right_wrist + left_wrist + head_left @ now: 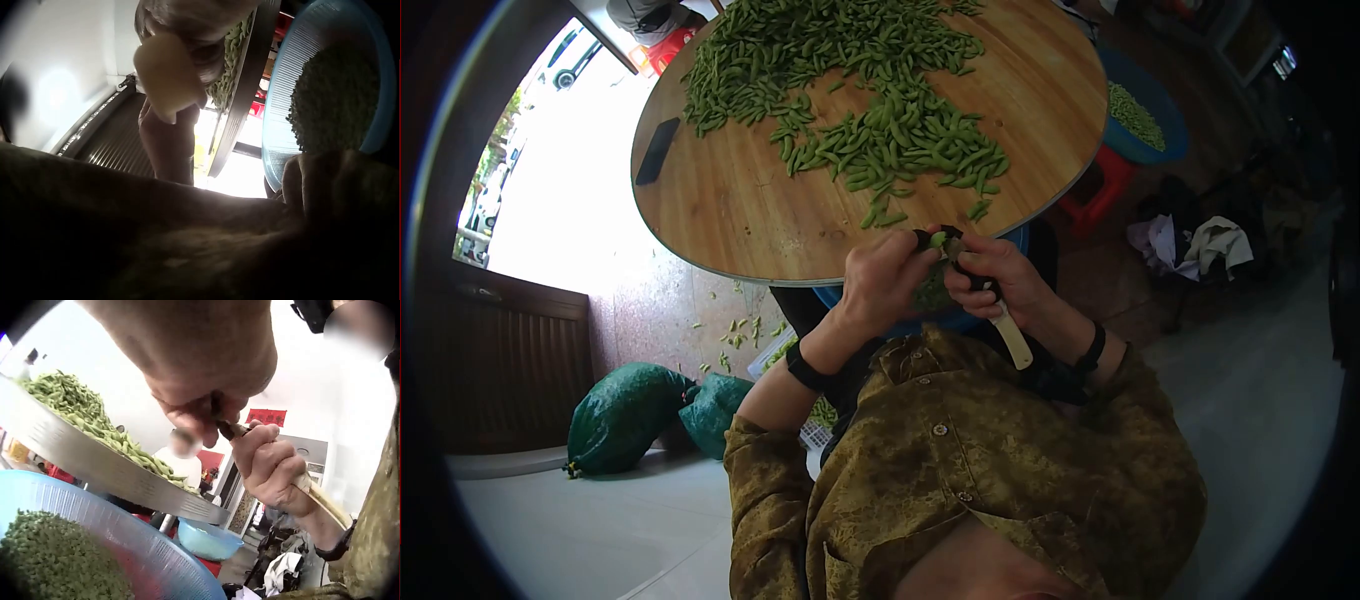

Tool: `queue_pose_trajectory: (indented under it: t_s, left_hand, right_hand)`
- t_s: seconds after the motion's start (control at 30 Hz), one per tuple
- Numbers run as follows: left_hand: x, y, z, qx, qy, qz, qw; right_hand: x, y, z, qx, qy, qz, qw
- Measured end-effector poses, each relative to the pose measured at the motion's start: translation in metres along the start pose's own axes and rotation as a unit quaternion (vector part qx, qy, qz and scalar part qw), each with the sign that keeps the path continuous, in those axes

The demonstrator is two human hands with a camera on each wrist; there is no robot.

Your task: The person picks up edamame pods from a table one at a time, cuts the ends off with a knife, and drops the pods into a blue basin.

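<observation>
In the head view my left hand [885,275] and right hand [1005,270] meet at the table's near edge. My left thumb and fingers pinch a green bean pod [938,240], where the fingertips come together. Curled round a cream-handled tool [1012,340], my right hand has its fingers close against the pod; the tool's working end is hidden. Dark coverings show on some fingertips. Below the hands in the left wrist view is a blue basket [194,575] with shelled green beans [56,559].
Unshelled pods [900,130] are heaped on the round wooden table [730,220], beside a dark flat object [657,150]. A blue basin [1165,120] of beans stands at right on a red stool [1100,190]. Green sacks [625,415] and a white crate [813,434] are at floor level on the left.
</observation>
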State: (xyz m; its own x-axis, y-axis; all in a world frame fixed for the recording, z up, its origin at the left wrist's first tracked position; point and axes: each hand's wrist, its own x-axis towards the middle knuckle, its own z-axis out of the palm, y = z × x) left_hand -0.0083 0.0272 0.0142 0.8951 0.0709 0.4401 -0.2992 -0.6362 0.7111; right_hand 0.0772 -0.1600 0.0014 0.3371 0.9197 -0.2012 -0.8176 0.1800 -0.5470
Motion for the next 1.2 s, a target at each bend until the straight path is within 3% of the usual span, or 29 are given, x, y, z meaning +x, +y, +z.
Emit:
queue_pose_trajectory:
  t_s: [0.03, 0.07, 0.1, 0.13, 0.17, 0.23, 0.27, 0.33, 0.37, 0.43, 0.47, 0.53, 0.57, 0.63, 0.83, 0.97, 1.03, 1.17, 1.2]
  left_hand:
    - [-0.001, -0.003, 0.0, -0.048, -0.02, -0.065, 0.997]
    - [-0.002, -0.004, 0.002, -0.048, -0.019, -0.065, 0.997]
    - [0.0, -0.001, 0.003, -0.207, -0.022, -0.18, 0.961]
    - [0.001, 0.001, 0.003, -0.359, -0.023, -0.287, 0.888]
    - [0.002, 0.001, 0.001, -0.359, -0.021, -0.287, 0.888]
    - [0.001, 0.001, -0.004, -0.452, -0.074, -0.355, 0.815]
    - [0.0, -0.001, -0.003, -0.453, -0.072, -0.354, 0.815]
    - [-0.006, -0.005, 0.004, -0.42, -0.041, -0.332, 0.844]
    - [-0.009, -0.006, 0.006, -0.42, -0.04, -0.334, 0.843]
    - [-0.012, -0.006, 0.01, -0.353, -0.031, -0.316, 0.88]
    - [-0.013, -0.005, 0.011, -0.353, -0.03, -0.316, 0.88]
    - [-0.017, -0.002, 0.014, -0.284, -0.043, -0.31, 0.906]
    - [-0.018, 0.0, 0.016, -0.284, -0.043, -0.311, 0.906]
    - [-0.021, 0.001, 0.017, -0.264, -0.053, -0.3, 0.915]
    - [-0.031, -0.001, 0.021, -0.225, -0.057, -0.199, 0.952]
    - [-0.034, -0.003, 0.016, -0.252, -0.094, -0.204, 0.941]
    - [-0.03, 0.004, 0.01, -0.276, -0.085, -0.306, 0.907]
    - [-0.035, -0.002, 0.009, -0.254, -0.05, -0.309, 0.915]
    - [-0.036, 0.0, 0.011, -0.222, -0.033, -0.267, 0.937]
  right_hand:
    - [0.0, 0.0, 0.0, -0.015, 0.005, -0.01, 1.0]
    - [0.0, 0.0, 0.0, -0.015, 0.004, -0.009, 1.0]
    - [-0.001, 0.0, 0.0, -0.067, 0.01, -0.022, 0.997]
    - [-0.001, 0.0, 0.0, -0.118, 0.015, -0.033, 0.992]
    - [0.0, 0.0, -0.001, -0.12, 0.013, -0.033, 0.992]
    - [0.002, 0.0, -0.003, -0.209, 0.021, -0.065, 0.976]
    - [0.002, -0.001, -0.002, -0.21, 0.02, -0.064, 0.975]
    - [0.002, 0.0, 0.005, -0.387, 0.061, -0.078, 0.917]
    - [0.004, 0.004, 0.005, -0.386, 0.061, -0.077, 0.917]
    - [0.013, 0.011, 0.003, -0.527, 0.11, -0.306, 0.785]
    - [0.013, 0.011, 0.003, -0.527, 0.109, -0.305, 0.785]
    - [0.014, 0.01, 0.003, -0.636, 0.158, -0.37, 0.659]
    - [0.015, 0.01, 0.003, -0.636, 0.158, -0.369, 0.659]
    - [0.017, 0.012, 0.002, -0.688, 0.126, -0.396, 0.595]
    - [0.014, 0.01, 0.005, -0.695, 0.094, -0.382, 0.602]
    - [0.012, 0.004, -0.005, -0.714, 0.051, -0.325, 0.618]
    - [0.009, -0.001, -0.002, -0.706, 0.068, -0.327, 0.624]
    - [0.006, 0.002, 0.002, -0.685, 0.069, -0.315, 0.653]
    - [0.007, 0.007, 0.005, -0.683, 0.054, -0.326, 0.652]
